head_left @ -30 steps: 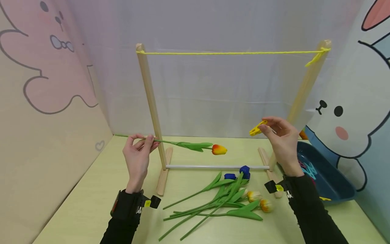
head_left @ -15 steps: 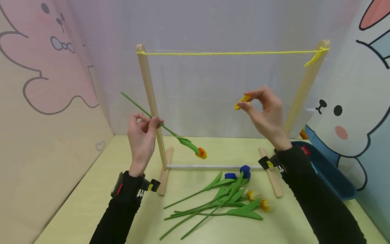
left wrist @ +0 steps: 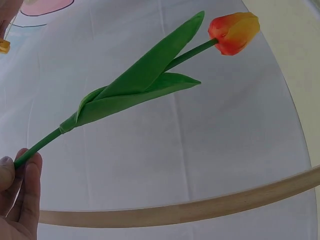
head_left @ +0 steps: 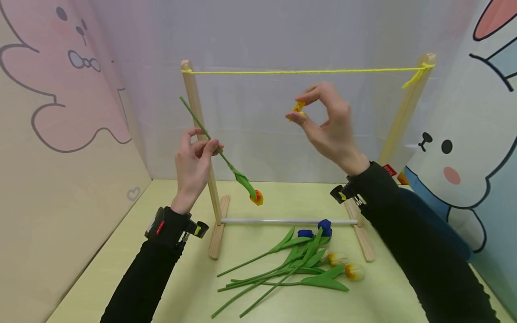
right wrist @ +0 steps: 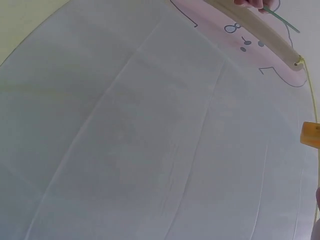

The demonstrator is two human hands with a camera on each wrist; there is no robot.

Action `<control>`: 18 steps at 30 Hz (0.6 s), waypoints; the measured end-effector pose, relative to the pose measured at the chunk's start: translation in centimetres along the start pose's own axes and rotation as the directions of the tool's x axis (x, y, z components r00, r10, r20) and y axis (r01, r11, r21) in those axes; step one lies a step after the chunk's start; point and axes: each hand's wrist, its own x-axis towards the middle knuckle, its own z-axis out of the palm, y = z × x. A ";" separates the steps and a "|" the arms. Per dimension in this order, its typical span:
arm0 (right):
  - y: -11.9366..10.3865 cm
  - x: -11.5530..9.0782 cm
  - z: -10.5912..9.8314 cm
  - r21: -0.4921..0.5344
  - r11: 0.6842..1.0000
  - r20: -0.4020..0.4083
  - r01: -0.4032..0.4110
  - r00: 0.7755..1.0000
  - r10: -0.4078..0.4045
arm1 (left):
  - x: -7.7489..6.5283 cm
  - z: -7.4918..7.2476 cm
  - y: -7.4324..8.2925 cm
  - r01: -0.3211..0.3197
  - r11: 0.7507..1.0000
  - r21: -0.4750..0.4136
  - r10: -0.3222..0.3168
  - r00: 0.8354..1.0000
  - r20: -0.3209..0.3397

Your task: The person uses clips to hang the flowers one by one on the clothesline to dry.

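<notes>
Tulip (head_left: 243,179) and clip (head_left: 299,106) had just risen nearer the string (head_left: 258,72).
In the head view, the left hand (head_left: 193,163) pinched the tulip's stem (head_left: 187,107), bloom (head_left: 256,198) tipped downward; the right hand (head_left: 329,125) pinched the yellow clip, partly hidden by fingers (head_left: 317,92), neither thing touching the string. The left wrist view cut off the stem's tail; the right wrist view cropped clip and fingers at its edge.

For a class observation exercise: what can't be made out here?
Head: inside of the dark blue oblong tray, mostly covered by the black right sleeve.
Head: exact number of loose green-stemmed tulips; leaves overlap.
Head: whether the yellow plastic clothespin is squeezed open; fingers partly cover it.
Right wrist: most of the right hand, beyond the right edge.
</notes>
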 end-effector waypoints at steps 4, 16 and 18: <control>0.0 1.4 0.7 -0.033 0.999 0.020 0.036 0.999 -0.035 | 0.7 0.1 0.0 -0.033 0.999 -0.009 0.034 0.999 0.019; 0.0 5.1 2.4 -0.003 0.996 0.068 0.090 0.994 -0.089 | 2.6 0.5 0.8 -0.056 0.998 -0.017 0.056 0.998 0.028; -0.1 5.7 2.6 0.001 0.997 0.084 0.074 0.994 -0.073 | 3.0 0.5 1.0 -0.060 0.998 -0.013 0.060 0.998 0.026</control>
